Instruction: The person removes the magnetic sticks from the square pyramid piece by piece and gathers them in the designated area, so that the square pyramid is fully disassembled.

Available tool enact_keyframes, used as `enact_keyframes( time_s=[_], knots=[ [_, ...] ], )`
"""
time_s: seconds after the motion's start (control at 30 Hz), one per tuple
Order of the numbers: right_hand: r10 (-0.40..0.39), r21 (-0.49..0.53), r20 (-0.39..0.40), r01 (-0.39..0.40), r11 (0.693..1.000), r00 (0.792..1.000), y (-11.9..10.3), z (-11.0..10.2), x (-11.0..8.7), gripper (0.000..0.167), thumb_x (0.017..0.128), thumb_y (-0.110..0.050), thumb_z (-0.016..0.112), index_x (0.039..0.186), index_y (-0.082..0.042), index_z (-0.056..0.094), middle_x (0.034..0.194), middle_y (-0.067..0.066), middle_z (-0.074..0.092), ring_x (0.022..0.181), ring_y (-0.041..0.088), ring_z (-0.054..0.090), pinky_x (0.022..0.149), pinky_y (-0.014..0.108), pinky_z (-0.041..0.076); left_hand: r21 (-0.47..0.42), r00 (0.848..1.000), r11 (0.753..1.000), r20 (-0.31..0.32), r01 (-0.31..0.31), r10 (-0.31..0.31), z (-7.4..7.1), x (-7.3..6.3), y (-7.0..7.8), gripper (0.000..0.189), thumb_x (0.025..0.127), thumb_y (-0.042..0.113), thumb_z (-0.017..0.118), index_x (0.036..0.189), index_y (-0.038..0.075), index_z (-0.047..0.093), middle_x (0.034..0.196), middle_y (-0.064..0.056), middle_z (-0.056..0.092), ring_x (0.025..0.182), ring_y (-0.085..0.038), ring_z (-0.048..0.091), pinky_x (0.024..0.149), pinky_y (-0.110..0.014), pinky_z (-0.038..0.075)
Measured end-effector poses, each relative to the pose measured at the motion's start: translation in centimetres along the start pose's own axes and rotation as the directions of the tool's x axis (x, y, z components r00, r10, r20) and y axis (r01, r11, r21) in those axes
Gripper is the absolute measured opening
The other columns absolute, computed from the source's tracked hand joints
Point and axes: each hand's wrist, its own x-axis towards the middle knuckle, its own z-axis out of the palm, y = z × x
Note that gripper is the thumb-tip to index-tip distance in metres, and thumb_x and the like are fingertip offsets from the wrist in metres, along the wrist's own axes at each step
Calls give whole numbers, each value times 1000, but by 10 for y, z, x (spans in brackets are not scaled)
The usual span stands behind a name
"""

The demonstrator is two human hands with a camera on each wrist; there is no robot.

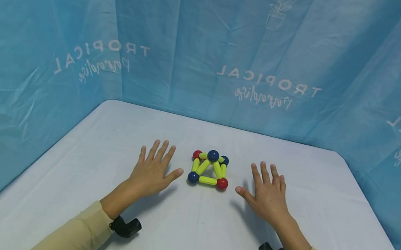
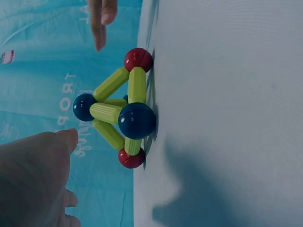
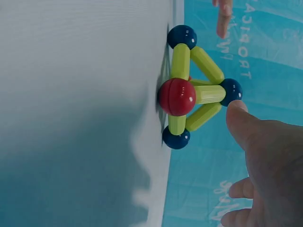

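A small pyramid of magnetic balls and rods [image 1: 208, 180] stands on the white table, between both hands. Its yellow-green rods [image 2: 137, 85] join red balls [image 3: 177, 97] and dark blue balls [image 2: 137, 120]; one blue ball [image 1: 213, 156] forms the peak. To the left of the pyramid, my left hand [image 1: 151, 173] hovers with fingers spread, palm down, apart from it. My right hand [image 1: 269, 196] is held likewise on the right side, also holding nothing. Each wrist view shows that hand's thumb near the pyramid, with the opposite hand's fingertips beyond.
The white table [image 1: 192, 235] spreads around the pyramid. Behind it and at both sides hangs a blue curtain [image 1: 203, 48] with mirrored lettering. Black camera mounts [image 1: 126, 227] sit on both wrists, by the beige sleeves [image 1: 73, 233].
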Motion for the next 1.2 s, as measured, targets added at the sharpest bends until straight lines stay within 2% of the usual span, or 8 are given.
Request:
enact_keyframes(
  time_s=[0.37,0.7,1.03,1.2],
  knots=[
    [-44,99,-19,45,994,999,-6,-8,8,85,84,-58,58,149,-14,26,157,18,20,144,42,9,110,66,7,-22,1000,999,-5,-30,30,-2,5,11,81,91,61,41,150,9,23,158,-15,15,147,-36,6,114,-60,4],
    [-90,180,-63,100,979,994,-16,-14,21,79,85,-54,59,147,-14,31,154,16,28,141,41,18,109,63,14,-105,998,993,-30,-58,55,-1,13,20,80,91,60,45,149,8,26,156,-16,24,146,-36,14,114,-60,11],
    [-137,266,-98,159,951,986,-28,-16,36,72,85,-47,63,144,-14,38,149,15,38,137,38,27,108,60,21,-183,997,981,-59,-66,56,3,20,27,76,89,53,54,147,9,32,151,-15,34,143,-34,21,112,-58,18],
    [-151,321,-83,170,932,985,-33,-15,44,69,85,-45,65,143,-15,41,146,12,43,136,37,30,107,59,24,-225,995,972,-78,-72,56,7,24,30,71,88,50,58,143,10,39,145,-14,42,139,-32,27,110,-55,23]
  ],
)
